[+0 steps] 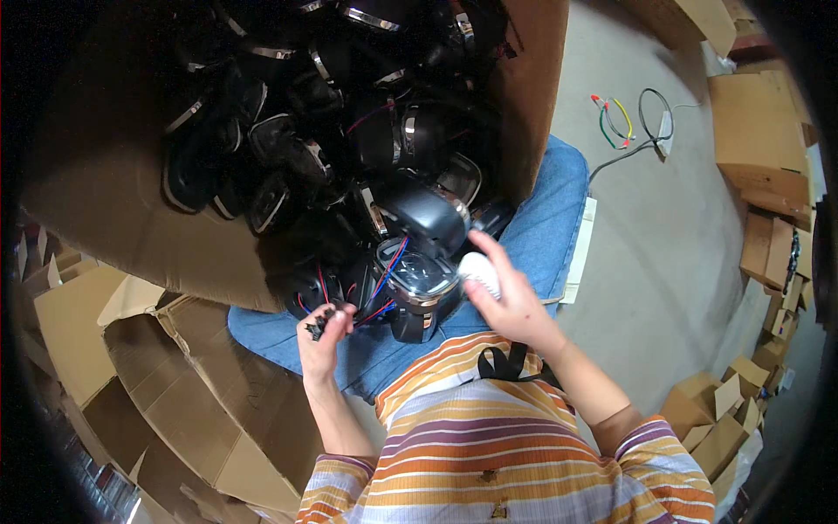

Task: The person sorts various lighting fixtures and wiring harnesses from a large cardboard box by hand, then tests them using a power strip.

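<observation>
In front of my lap sits a black device with a clear domed cover [423, 272] and a shiny band, red and blue wires [394, 262] running along its left side. Behind it a smooth black rounded housing [428, 214] leans among others. My left hand [323, 345], lower left of the device, pinches a small crumpled black piece [326, 321] near the wire ends; its exact kind is unclear. Over the device's right side, my right hand [517, 306] has its thumb and fingers around a white ribbed round piece [480, 272], slightly blurred.
A large cardboard box [534, 96] opens before me, heaped with black housings [288, 144] with shiny bands. Opened cartons [175, 393] stand to my left, more cartons [759, 131] along the right. On the grey floor lie a dark cable [624, 155] and coloured wires [613, 122].
</observation>
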{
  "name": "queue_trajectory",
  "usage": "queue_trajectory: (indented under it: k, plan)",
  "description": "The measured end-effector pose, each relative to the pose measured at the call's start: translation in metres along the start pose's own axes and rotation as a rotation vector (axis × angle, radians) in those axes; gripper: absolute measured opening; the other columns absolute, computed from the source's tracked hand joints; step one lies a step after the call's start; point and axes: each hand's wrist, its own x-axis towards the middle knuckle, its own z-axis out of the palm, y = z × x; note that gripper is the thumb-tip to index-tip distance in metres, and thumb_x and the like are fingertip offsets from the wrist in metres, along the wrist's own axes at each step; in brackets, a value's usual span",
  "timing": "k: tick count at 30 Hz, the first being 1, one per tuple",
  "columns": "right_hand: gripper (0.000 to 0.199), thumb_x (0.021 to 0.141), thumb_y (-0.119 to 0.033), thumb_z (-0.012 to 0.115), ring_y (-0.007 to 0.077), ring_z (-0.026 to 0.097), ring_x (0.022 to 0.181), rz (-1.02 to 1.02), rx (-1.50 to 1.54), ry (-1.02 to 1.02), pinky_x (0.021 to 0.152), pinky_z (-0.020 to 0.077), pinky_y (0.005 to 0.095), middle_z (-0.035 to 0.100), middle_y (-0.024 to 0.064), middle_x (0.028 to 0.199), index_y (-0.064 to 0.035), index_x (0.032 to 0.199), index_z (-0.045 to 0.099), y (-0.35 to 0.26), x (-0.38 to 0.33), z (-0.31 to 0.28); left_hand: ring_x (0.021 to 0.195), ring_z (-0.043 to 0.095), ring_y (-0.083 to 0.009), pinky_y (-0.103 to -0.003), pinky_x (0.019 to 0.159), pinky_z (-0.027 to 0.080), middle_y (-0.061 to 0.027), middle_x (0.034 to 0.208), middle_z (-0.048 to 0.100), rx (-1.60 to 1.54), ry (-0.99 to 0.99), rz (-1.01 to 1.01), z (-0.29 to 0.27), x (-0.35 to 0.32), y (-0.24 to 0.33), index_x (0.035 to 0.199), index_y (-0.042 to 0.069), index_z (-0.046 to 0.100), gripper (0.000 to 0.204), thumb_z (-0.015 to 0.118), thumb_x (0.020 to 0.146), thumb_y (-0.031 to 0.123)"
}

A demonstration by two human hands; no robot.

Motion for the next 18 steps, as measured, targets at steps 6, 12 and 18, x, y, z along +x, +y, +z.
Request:
queue_trajectory:
  k: [6, 12, 18]
  plan:
    - [0.054, 0.079, -0.021, 0.048, 0.0315, 0.054, 0.090, -0.008, -0.047, 0.006, 0.076, 0.0411, 0.0342, 0.054, 0.0216, 0.097, -0.0034, 0.124, 0.025, 0.022, 0.027, -0.009, 0.067, 0.054, -0.0107, -0.021, 0.059, 0.042, -0.0099, 0.074, 0.060, 0.329, -0.421, 0.059, 0.019, -0.004, 0.000, 0.084, -0.006, 0.056, 0.013, 0.056, 0.071, -0.003]
    - [0.055, 0.076, -0.020, 0.050, 0.0337, 0.047, 0.101, -0.109, -0.203, -0.481, 0.083, 0.0392, 0.0365, 0.046, 0.0193, 0.113, -0.0088, 0.125, 0.027, -0.004, 0.012, 0.015, 0.062, 0.052, -0.0101, -0.021, 0.058, 0.042, -0.0098, 0.074, 0.060, 0.361, -0.356, 0.086, 0.024, -0.008, -0.004, 0.085, -0.006, 0.056, 0.013, 0.055, 0.073, -0.001]
    - [0.055, 0.076, -0.019, 0.049, 0.0339, 0.054, 0.079, 0.045, -0.348, -0.555, 0.071, 0.0416, 0.0396, 0.055, 0.0185, 0.092, -0.0107, 0.125, 0.027, 0.000, 0.011, 0.038, 0.060, 0.047, -0.0081, -0.021, 0.056, 0.039, -0.0052, 0.065, 0.053, 0.364, -0.217, 0.103, 0.039, 0.009, -0.003, 0.087, -0.004, 0.057, 0.014, 0.052, 0.077, 0.005]
